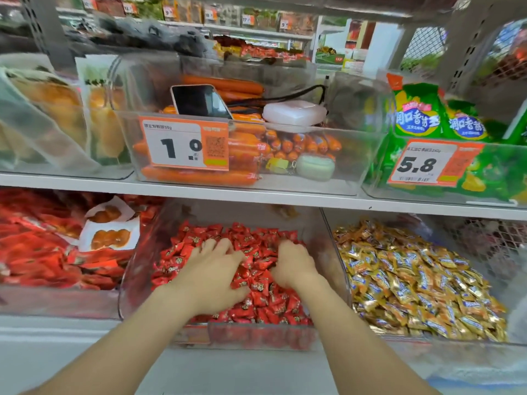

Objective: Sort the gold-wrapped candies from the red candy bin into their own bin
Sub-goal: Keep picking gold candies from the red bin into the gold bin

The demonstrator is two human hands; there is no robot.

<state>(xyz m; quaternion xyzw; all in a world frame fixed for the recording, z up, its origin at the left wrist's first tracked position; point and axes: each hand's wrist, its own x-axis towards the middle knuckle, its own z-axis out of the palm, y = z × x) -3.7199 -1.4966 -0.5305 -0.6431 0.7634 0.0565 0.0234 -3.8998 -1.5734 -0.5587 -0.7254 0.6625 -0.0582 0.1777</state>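
Far left on the lower shelf (85, 332), a bin of red packets (37, 252) carries two white-edged packs on top. Just beside it at 3 o'clock stands the clear red candy bin (134, 280), heaped with red candies (262, 295). Straight up at 12 o'clock on the shelf above, a sausage bin (356, 155) carries a "1.0" price tag (184, 145) and a phone (199, 101).

The left hand (216, 272) lies palm down on the red heap, its fingers (209, 246) spread fairly wide and pointing to 12 o'clock, tips pressed into the wrappers; they close round nothing. Near it at 3 o'clock the right hand (293, 266) also rests on the heap, its fingers (285, 246) bent down with the tips sunk among the red candies, so I cannot tell whether they pinch one.

The gold-wrapped candies (413, 280) lie at 3 o'clock of the right hand, piled in their own clear bin (413, 344), which is just beside the red one; the walls between keep them apart from the fingers. Above that at 12 o'clock, green bags (416, 115) sit behind a "5.8" tag (422, 165)
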